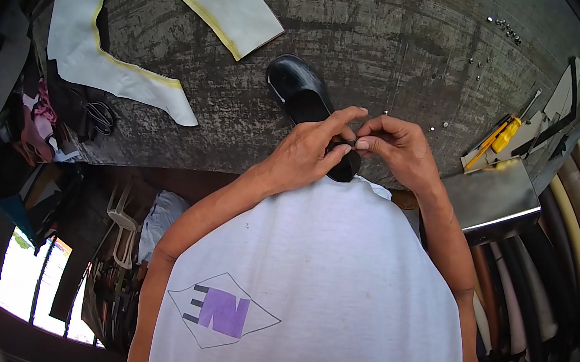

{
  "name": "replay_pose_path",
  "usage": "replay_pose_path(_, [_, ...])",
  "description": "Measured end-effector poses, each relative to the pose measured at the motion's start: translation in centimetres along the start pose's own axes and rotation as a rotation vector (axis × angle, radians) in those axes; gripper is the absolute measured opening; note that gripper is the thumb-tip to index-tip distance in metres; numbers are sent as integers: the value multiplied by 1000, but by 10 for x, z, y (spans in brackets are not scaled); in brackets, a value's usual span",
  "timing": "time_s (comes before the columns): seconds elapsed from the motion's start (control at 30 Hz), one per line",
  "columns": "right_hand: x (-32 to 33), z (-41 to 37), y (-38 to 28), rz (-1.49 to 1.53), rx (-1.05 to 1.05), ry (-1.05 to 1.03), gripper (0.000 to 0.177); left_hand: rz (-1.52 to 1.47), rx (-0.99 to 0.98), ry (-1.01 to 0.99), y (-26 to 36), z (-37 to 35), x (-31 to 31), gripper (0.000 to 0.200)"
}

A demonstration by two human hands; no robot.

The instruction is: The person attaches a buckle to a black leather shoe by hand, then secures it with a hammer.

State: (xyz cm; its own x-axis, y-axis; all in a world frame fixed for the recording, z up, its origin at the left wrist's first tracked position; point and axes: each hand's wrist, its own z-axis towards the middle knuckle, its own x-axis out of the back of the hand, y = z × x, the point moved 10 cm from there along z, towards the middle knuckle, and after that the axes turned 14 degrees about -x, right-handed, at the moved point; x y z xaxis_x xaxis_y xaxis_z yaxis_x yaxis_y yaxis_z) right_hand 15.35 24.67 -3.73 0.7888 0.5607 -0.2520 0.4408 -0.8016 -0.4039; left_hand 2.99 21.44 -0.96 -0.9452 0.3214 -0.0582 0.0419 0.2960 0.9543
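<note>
A glossy black clog-like shoe [294, 80] lies on the worktable with its rounded toe pointing away from me and its heel end near my shirt. My left hand [309, 146] is closed over the shoe's rear part, thumb and fingers gripping near its edge. From the other side, my right hand [401, 150] comes in with thumb and index finger pinched together, meeting the left fingertips above the heel. Something small and dark shows at these fingertips, too covered to name. Both hands hide much of the shoe's opening.
A white curved sheet piece [75, 17] with yellow edging lies at the upper left. Small shiny metal pieces [504, 26] are scattered at the upper right. A yellow-handled screwdriver [505, 135] sits near a metal box [494, 199]. Material rolls [573, 230] stand at right.
</note>
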Motion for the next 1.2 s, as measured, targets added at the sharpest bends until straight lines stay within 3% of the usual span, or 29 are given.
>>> replay_pose_path(0.1, [2, 8, 10, -16, -88, 0, 11, 125, 26, -74, 2, 2, 7, 51])
replay_pose_path(0.2, [4, 13, 16, -45, -155, 26, 14, 289, -126, -49, 11, 4, 20, 37])
replay_pose_path(0.3, [0, 17, 21, -69, -164, 18, 17, 348, -121, -78, 13, 6, 24, 26])
replay_pose_path(0.6, [3, 17, 31, -44, -118, 107, 19, 406, -131, 38, 12, 4, 22, 23])
replay_pose_path(0.7, [4, 17, 33, -15, -100, 111, 19, 649, -330, 164, 37, 6, 29, 25])
replay_pose_path(0.8, [2, 16, 33, -5, -96, 85, 19, 901, -379, 246, 67, -3, 29, 26])
replay_pose_path(0.9, [2, 19, 34, -14, -93, 37, 18, 676, -133, 241, 43, -23, 19, 22])
replay_pose_path(1.0, [2, 24, 36, -40, -55, -4, 17, 336, 261, 127, -2, -34, 0, 22])
replay_pose_path(1.13, [1, 20, 24, -135, 32, 10, 16, 91, 481, 200, -22, -42, -8, 29])
replay_pose_path(1.2, [-1, 17, 15, -218, 91, 28, 14, 58, 452, 234, -25, -42, -13, 29])
